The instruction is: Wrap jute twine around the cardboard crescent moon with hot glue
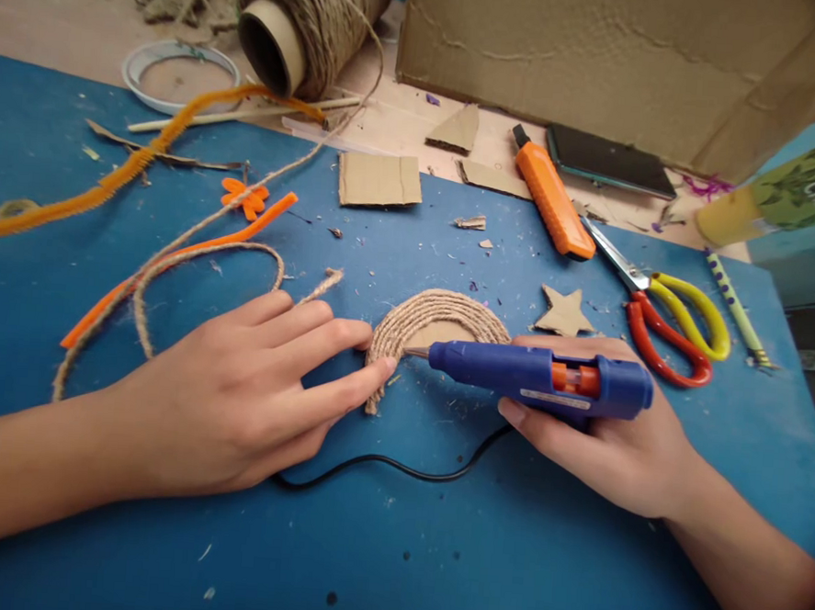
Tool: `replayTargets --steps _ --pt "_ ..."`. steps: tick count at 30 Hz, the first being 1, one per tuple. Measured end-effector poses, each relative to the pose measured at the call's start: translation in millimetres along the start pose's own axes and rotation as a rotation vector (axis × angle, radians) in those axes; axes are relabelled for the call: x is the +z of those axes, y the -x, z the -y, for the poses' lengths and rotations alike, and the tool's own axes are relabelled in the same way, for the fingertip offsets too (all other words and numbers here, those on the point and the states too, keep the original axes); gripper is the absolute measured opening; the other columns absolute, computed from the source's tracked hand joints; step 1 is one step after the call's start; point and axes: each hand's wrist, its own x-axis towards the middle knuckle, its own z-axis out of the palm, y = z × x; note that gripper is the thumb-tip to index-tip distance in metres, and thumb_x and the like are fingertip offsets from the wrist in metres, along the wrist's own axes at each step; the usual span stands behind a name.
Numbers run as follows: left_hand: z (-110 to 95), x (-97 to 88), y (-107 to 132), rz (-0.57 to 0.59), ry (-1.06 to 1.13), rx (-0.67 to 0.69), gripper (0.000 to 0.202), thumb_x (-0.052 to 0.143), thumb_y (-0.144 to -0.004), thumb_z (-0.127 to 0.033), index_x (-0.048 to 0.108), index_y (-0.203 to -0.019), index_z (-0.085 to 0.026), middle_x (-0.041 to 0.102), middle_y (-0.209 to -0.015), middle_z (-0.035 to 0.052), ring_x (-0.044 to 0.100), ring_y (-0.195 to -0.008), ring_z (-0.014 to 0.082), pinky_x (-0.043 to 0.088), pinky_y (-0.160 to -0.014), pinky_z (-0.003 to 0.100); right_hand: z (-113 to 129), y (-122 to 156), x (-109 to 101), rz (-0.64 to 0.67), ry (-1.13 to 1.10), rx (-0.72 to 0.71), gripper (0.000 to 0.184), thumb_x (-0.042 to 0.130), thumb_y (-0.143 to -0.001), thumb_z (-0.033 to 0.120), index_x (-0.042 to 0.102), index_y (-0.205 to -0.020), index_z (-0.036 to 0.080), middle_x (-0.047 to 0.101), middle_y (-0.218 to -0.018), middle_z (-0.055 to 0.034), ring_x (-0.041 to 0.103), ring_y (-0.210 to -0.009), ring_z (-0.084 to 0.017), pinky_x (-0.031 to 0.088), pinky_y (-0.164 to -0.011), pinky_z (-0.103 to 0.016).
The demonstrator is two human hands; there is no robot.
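Blue glue-gun (493,370) in closed right grip (637,448)

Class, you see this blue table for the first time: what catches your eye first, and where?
The blue glue gun, right of centre in the right hand, its tip at the twine arch that the left hand touches. Next, the red-and-yellow scissors and orange cutter at upper right. The big twine roll lies at the top, left of centre.

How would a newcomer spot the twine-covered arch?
On the blue mat, look between the left hand and right hand. The arch lies at the tip of the blue glue gun. Unlike the bare cardboard star to its right, it bears curved rows of twine.
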Motion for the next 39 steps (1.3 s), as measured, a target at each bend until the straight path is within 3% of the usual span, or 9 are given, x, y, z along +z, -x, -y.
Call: replayTargets --steps 14,22,27,35,39 --pt "-0.2 -0.4 -1.4 -0.013 -0.012 0.012 0.037 0.052 -0.113 -0.014 0.07 -0.145 -0.014 0.08 -0.128 0.018 0.072 -0.102 0.0335 0.055 -0.09 0.052 -0.3 -0.2 1.3 -0.029 0.031 0.002 0.03 0.078 -0.092 0.018 0.054 -0.074 0.025 0.06 -0.066 0.0035 0.047 -0.058 -0.014 0.043 -0.057 -0.03" --pt "-0.9 -0.4 0.1 -0.011 -0.036 0.002 0.037 0.05 -0.114 -0.016 0.07 -0.145 -0.015 0.081 -0.127 0.0165 0.073 -0.101 0.0318 0.056 -0.092 0.051 0.2 3.3 2.7 -0.064 0.009 0.074 0.024 0.08 -0.09 0.022 0.062 -0.075 0.024 0.061 -0.065 0.0035 0.046 -0.058 -0.014 0.043 -0.055 -0.03" --pt "0.0 -0.7 0.0 -0.011 -0.033 -0.002 0.037 0.051 -0.114 -0.018 0.071 -0.145 -0.016 0.081 -0.128 0.016 0.073 -0.102 0.0309 0.056 -0.095 0.05 -1.2 5.2 3.5 -0.117 0.055 0.052 0.011 0.082 -0.094 0.028 0.075 -0.086 0.027 0.07 -0.069 0.0015 0.057 -0.06 -0.018 0.05 -0.062 -0.035" --pt "0.7 -0.5 4.7 0.031 -0.002 0.0 0.041 0.055 -0.112 -0.016 0.068 -0.151 -0.015 0.078 -0.135 0.0185 0.071 -0.107 0.0345 0.055 -0.095 0.053 -3.2 4.8 4.6 -0.112 0.048 -0.007 0.012 0.08 -0.097 0.023 0.076 -0.087 0.029 0.072 -0.07 0.0013 0.062 -0.061 -0.02 0.05 -0.062 -0.036" --pt "-1.3 0.3 4.2 -0.011 -0.015 -0.014 0.039 0.052 -0.112 -0.017 0.071 -0.146 -0.016 0.08 -0.131 0.0169 0.072 -0.104 0.033 0.056 -0.095 0.052 -5.1 7.6 5.3 -0.136 0.058 0.021 0.015 0.082 -0.099 0.03 0.073 -0.086 0.029 0.073 -0.073 0.0002 0.061 -0.061 -0.02 0.049 -0.062 -0.037"
